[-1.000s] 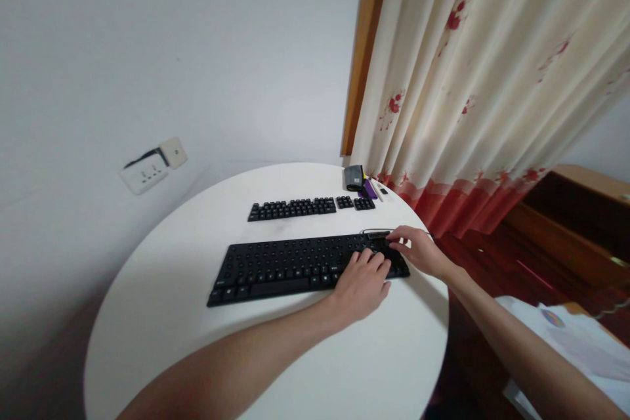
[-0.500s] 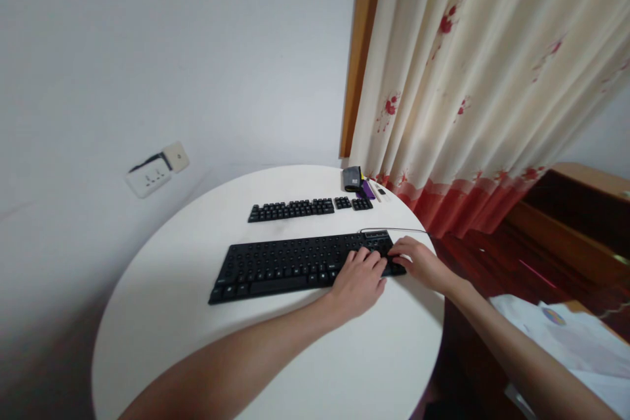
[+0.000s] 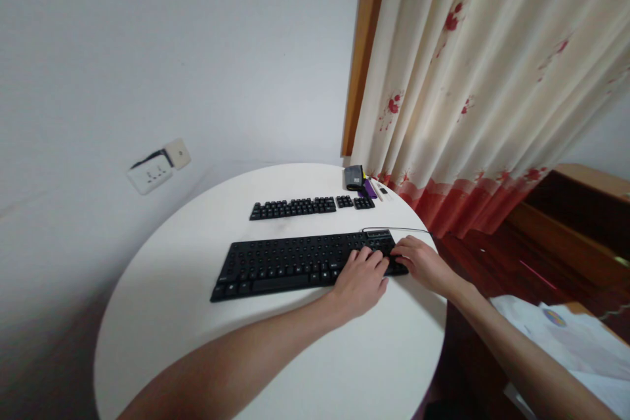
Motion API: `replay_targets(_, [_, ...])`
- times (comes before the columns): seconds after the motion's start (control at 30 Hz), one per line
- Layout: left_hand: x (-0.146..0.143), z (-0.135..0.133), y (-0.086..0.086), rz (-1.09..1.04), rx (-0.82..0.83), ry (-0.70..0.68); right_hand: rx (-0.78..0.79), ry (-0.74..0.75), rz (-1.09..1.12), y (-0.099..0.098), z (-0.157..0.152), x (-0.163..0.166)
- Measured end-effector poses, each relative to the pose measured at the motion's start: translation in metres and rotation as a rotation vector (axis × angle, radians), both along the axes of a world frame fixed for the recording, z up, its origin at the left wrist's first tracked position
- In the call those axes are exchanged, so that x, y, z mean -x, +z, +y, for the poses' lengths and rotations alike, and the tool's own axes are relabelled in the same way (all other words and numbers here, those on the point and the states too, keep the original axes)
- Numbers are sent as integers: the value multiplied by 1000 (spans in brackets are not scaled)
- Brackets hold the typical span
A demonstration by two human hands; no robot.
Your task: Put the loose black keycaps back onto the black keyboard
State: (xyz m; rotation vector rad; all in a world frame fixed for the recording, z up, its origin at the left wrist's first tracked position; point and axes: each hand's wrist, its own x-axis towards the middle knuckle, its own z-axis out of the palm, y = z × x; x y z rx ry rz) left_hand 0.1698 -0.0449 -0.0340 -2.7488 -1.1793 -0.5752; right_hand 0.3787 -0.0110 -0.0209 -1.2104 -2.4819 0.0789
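Note:
A black keyboard point(image 3: 285, 266) lies flat on the round white table point(image 3: 275, 354). Much of its upper area shows small round key posts without caps, while caps sit along the front rows. Over its right part, my left hand point(image 3: 361, 279) rests with bent fingers on top and the thumb by the front edge, holding the keyboard. My right hand point(image 3: 420, 262) is at the keyboard's right end, thumb and fingers pinched together low over the number pad. Whatever is between those fingertips is hidden. Behind the keyboard, loose black keycaps point(image 3: 293, 208) stand in neat rows, with two smaller keycap groups point(image 3: 355, 202) to their right.
A grey cloth-like item point(image 3: 353, 177) and a purple packet point(image 3: 369, 190) lie at the table's back right. The keyboard cable point(image 3: 398, 230) runs off the right edge. Beyond are a curtain point(image 3: 453, 111), a wall socket point(image 3: 151, 174) and white bags point(image 3: 566, 335).
The view has shifted very slightly. Both hands stay at the same places on the keyboard, and the keycap rows look the same.

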Motion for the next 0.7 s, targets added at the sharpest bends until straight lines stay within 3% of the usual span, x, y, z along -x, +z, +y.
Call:
replay_targets(0.47, [-1, 0, 0, 23, -16, 17, -14, -50, 70, -9, 0, 4])
replay_targets(0.7, [0, -1, 2, 30, -13, 12, -106, -90, 157, -23, -19, 4])
